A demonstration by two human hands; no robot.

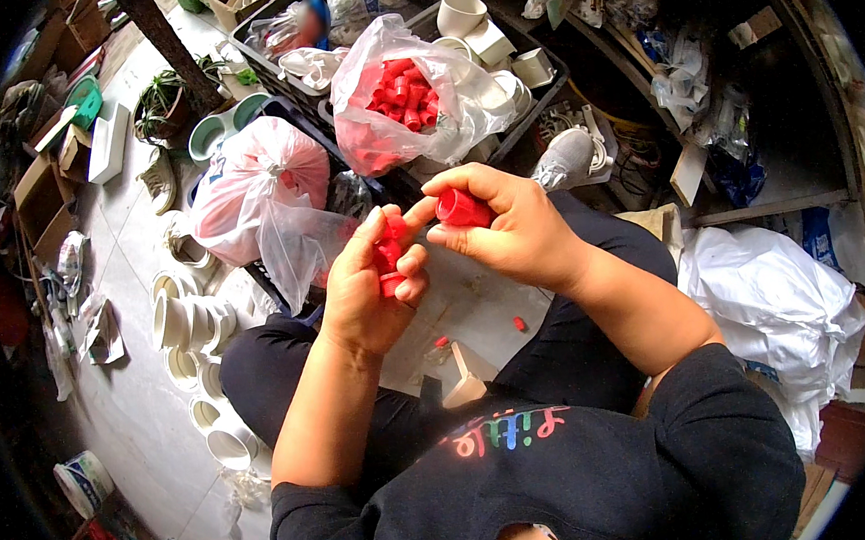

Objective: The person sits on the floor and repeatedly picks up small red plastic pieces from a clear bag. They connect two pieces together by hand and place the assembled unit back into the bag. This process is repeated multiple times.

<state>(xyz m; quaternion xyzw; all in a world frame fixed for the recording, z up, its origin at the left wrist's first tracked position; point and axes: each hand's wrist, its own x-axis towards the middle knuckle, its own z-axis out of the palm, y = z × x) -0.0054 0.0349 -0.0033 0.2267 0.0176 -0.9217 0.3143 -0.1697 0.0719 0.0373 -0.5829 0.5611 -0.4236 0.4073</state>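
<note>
My right hand point(524, 213) is closed round a short, hollow red plastic tube fitting point(461, 209), its open end facing left. My left hand point(354, 301) is closed on several small red plastic pieces point(387, 256), partly hidden by its fingers. The hands are nearly touching, with a right fingertip close to the pieces in the left. Beyond them, a clear plastic bag point(356, 67) stands open, full of similar red fittings point(405, 95). A tied bag point(263, 171) with reddish contents sits to its left. Two small red bits point(519, 323) lie between my legs.
Black crates point(540, 87) at the back hold white pipe fittings point(462, 14). More white fittings point(195, 322) line the floor at left. A wooden block point(468, 373) lies before me. At right are a large white sack point(770, 296) and a shelf point(769, 208).
</note>
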